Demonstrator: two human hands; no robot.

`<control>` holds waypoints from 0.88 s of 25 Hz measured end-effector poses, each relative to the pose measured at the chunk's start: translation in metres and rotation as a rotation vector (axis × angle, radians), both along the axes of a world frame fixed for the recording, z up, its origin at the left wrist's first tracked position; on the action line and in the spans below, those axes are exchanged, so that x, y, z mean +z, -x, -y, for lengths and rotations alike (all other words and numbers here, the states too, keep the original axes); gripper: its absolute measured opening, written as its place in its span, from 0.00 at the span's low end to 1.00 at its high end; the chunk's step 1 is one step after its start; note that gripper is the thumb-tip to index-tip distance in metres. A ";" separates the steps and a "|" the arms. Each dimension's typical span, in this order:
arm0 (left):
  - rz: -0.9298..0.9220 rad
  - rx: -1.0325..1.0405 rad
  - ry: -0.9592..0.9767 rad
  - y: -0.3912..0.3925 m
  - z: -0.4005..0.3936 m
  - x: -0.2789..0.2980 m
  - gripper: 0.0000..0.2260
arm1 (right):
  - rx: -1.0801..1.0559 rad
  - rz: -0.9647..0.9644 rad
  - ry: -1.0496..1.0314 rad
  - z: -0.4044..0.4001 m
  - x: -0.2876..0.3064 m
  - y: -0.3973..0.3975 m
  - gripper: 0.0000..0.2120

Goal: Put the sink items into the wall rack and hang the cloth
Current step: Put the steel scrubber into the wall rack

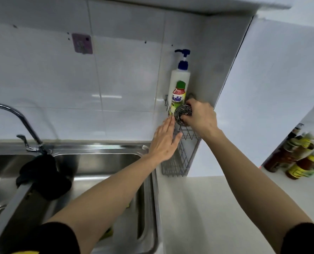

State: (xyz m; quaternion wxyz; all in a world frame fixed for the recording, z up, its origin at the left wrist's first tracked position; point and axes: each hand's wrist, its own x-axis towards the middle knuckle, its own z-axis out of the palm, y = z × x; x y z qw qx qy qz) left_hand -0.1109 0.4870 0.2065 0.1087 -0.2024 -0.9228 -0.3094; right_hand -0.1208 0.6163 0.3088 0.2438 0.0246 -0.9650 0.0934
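Note:
A grey wire wall rack (178, 162) hangs in the corner to the right of the sink (105, 162). A white pump bottle of dish soap (179, 85) with a blue pump stands in its far end. My right hand (201, 117) grips a steel wool scourer (182, 113) over the rack, just in front of the bottle. My left hand (164, 142) lies flat with fingers apart against the rack's left side. A dark cloth (44, 175) is draped over the divider between the two sink basins. Something yellow (107, 233) shows in the right basin under my left arm.
A curved chrome tap (22, 121) rises behind the sink at left. A white counter (216, 217) stretches right of the sink, with several sauce bottles (297, 156) at its far right. A purple hook plate (82, 44) sticks on the wall tiles.

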 end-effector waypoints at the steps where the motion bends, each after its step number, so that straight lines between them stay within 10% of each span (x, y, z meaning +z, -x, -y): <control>1: 0.018 0.008 0.005 0.001 -0.001 -0.001 0.29 | 0.000 0.036 -0.006 0.000 0.001 0.004 0.22; 22: 0.038 0.015 -0.071 0.006 -0.006 -0.004 0.27 | -0.055 0.375 0.129 -0.015 -0.020 0.041 0.17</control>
